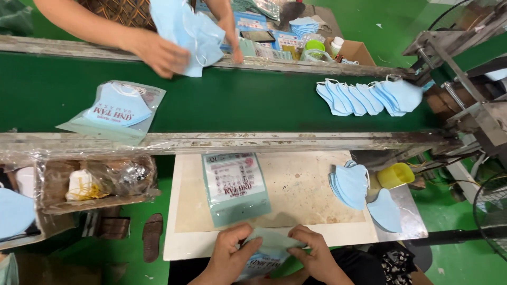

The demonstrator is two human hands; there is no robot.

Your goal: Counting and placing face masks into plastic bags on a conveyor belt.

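My left hand (226, 254) and right hand (317, 252) both pinch a glossy, pale green plastic pouch (266, 248) at the near edge of the worn beige worktable (311, 190). A stack of flat printed pouches (235, 186) lies just beyond it. To the right sits a soft pile of light blue face masks (349, 183), near a yellow cup (395, 175). On the green conveyor belt (237, 100), a filled mask pouch (113, 110) and fanned masks (369, 96) lie well apart. Across it, another person's hands (158, 53) hold blue masks.
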